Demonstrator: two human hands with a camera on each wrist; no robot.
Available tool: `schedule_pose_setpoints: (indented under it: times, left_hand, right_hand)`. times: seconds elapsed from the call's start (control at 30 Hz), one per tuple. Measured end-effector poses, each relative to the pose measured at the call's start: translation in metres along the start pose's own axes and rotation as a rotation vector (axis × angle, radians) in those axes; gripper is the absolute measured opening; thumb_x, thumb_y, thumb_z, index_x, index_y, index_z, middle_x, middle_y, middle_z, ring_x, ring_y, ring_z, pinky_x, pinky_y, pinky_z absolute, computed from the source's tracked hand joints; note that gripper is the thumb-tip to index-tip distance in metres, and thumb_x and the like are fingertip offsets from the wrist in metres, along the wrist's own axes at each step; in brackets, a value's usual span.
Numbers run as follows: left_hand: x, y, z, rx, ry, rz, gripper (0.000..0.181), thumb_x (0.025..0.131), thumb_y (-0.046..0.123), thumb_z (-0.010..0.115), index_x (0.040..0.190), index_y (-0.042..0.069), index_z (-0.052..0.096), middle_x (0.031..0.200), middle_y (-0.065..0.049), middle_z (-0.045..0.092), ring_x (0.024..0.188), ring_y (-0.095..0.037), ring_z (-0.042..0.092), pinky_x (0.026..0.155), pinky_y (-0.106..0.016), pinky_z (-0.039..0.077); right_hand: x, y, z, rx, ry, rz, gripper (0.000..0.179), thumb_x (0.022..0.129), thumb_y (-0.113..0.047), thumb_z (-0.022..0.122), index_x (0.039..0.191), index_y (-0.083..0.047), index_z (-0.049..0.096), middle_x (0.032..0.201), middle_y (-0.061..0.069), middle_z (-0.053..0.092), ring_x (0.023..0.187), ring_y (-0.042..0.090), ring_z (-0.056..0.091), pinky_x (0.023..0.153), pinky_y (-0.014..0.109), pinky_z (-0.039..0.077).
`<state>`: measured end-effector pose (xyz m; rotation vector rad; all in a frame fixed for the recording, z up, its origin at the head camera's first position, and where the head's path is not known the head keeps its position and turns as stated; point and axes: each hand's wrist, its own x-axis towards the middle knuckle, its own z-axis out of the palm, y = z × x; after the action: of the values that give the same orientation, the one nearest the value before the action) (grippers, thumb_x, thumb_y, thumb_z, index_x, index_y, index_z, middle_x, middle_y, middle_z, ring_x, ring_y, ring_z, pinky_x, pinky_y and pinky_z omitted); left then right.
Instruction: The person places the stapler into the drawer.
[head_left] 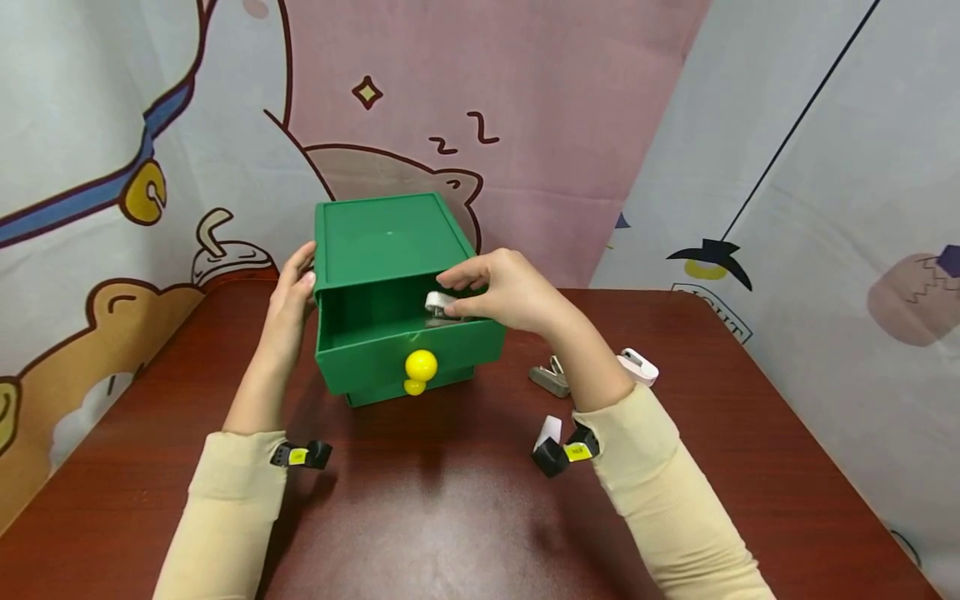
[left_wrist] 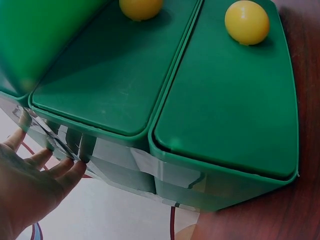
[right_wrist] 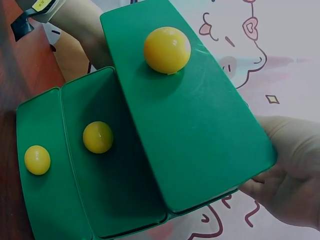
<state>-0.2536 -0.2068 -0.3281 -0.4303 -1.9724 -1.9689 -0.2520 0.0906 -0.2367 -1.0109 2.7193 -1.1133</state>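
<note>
A green drawer cabinet (head_left: 390, 242) with round yellow knobs stands on the table, its top drawer (head_left: 375, 352) pulled out. My left hand (head_left: 287, 304) steadies the cabinet's left side with extended fingers, its fingertips against the side wall in the left wrist view. Over the right part of the drawer, my right hand (head_left: 506, 292) holds a small white stapler (head_left: 438, 302) with a metal part between thumb and fingers. The drawer front hides the stapler's lower end. In the right wrist view, the drawer front covers my fingers and the stapler.
Right of the cabinet lie a small grey stapler (head_left: 550, 379) and a pale pink-white stapler (head_left: 639, 367), the latter partly behind my right forearm. A white object (head_left: 550, 428) shows beside the right wrist camera. A printed curtain (head_left: 555, 150) hangs behind the brown table (head_left: 420, 533).
</note>
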Motion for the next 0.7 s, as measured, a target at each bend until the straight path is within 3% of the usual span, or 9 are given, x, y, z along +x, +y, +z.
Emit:
schedule_pose_setpoints:
  times: [0.13, 0.27, 0.57, 0.7]
  left_hand:
    - [0.000, -0.001, 0.000, -0.002, -0.003, -0.003, 0.057, 0.098, 0.030, 0.038, 0.152, 0.015, 0.027, 0.152, -0.010, 0.027, 0.127, -0.026, 0.036, 0.104, -0.048, 0.023]
    - [0.000, 0.000, 0.000, 0.002, 0.002, 0.000, 0.056, 0.098, 0.029, 0.039, 0.152, 0.015, 0.027, 0.152, -0.010, 0.028, 0.127, -0.026, 0.037, 0.103, -0.047, 0.024]
    - [0.000, 0.001, 0.000, 0.001, 0.005, 0.001, 0.056, 0.098, 0.029, 0.039, 0.151, 0.015, 0.028, 0.151, -0.009, 0.029, 0.126, -0.026, 0.038, 0.103, -0.045, 0.025]
    - [0.000, 0.000, 0.000, 0.003, 0.003, 0.001, 0.056, 0.098, 0.030, 0.039, 0.151, 0.016, 0.028, 0.151, -0.008, 0.029, 0.126, -0.026, 0.038, 0.103, -0.048, 0.024]
  right_hand:
    - [0.000, 0.000, 0.000, 0.003, 0.014, 0.003, 0.037, 0.082, -0.018, 0.077, 0.117, -0.009, 0.070, 0.111, 0.004, 0.069, 0.098, 0.019, 0.062, 0.084, 0.031, 0.047]
    - [0.000, 0.002, 0.002, 0.039, 0.051, -0.014, 0.035, 0.082, -0.017, 0.077, 0.115, -0.007, 0.071, 0.108, 0.004, 0.069, 0.094, 0.014, 0.062, 0.083, 0.031, 0.047]
    - [-0.012, 0.012, 0.008, 0.220, 0.217, -0.128, 0.032, 0.083, -0.014, 0.076, 0.113, -0.003, 0.070, 0.104, 0.010, 0.069, 0.091, 0.013, 0.064, 0.083, 0.035, 0.049]
    - [-0.021, 0.017, 0.009, 0.247, 0.285, -0.128, 0.033, 0.085, -0.016, 0.074, 0.115, -0.004, 0.069, 0.108, 0.009, 0.068, 0.095, 0.016, 0.063, 0.084, 0.036, 0.049]
